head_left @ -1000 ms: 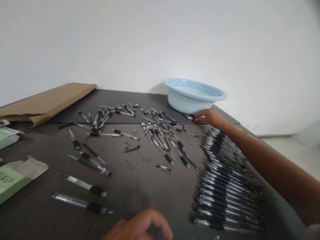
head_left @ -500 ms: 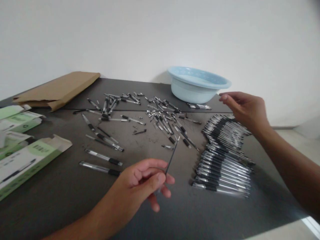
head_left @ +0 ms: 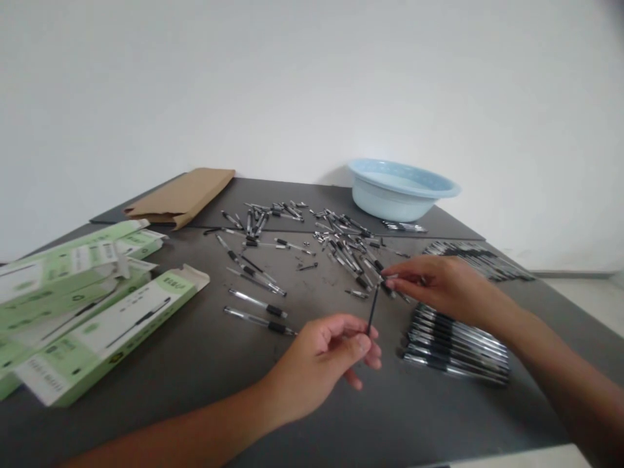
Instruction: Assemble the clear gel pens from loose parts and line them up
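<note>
A pale wall stands behind the dark worktop, whose seam runs crosswise beyond the middle and whose near edge shows at the lower right. Green-and-white boxes overlap at the left, open ends facing inward. The blue basin sits at the back, right of centre, near the rear edge; the brown paper bag lies at the back left, crossing the seam. Over the middle, the left hand pinches the dark refill between thumb and fingers, and the right hand brings thumb and forefinger close together at its upper end; whether they grip it, I cannot tell. The near pen row lies below the right forearm, with bare surface between it and the near edge; the far pen row reaches towards the right edge. Loose pens scatter across the centre, a small group just beside the basin's foot. The slim refill stands tilted between the hands, above the surface.
</note>
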The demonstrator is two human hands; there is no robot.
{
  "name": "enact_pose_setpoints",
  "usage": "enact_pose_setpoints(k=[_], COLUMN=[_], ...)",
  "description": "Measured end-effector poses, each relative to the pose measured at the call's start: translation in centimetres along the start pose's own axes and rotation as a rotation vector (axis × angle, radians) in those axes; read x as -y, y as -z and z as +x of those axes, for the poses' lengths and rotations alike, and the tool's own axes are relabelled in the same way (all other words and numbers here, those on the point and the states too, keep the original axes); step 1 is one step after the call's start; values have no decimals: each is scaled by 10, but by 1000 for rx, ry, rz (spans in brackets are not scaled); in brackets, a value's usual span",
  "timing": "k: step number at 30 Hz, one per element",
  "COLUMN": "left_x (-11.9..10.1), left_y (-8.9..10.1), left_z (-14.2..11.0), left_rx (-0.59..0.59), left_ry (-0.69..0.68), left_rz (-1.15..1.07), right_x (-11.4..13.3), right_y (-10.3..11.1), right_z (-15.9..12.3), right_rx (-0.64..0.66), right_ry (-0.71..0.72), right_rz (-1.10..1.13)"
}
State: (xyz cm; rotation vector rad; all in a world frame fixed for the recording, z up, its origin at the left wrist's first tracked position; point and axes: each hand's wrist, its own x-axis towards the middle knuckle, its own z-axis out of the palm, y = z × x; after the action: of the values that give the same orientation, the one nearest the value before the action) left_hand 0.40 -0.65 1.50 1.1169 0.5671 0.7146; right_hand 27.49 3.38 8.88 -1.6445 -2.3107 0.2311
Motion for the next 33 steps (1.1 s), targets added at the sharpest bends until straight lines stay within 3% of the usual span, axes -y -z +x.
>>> enact_pose_setpoints(k=[9, 13, 33], left_x=[0, 1, -1], left_y=[0, 0, 0], left_z=[0, 1, 1], left_rx=[0, -2, -7], left_ry=[-1, 15, 57], left_rz=[-49, -66, -64], right_x=[-11, -19, -13], right_y=[-30, -42, -42], right_z=[101, 132, 156], right_rx=[121, 174, 375], right_ry=[-4, -18, -77], right_rz=[-200, -243, -234])
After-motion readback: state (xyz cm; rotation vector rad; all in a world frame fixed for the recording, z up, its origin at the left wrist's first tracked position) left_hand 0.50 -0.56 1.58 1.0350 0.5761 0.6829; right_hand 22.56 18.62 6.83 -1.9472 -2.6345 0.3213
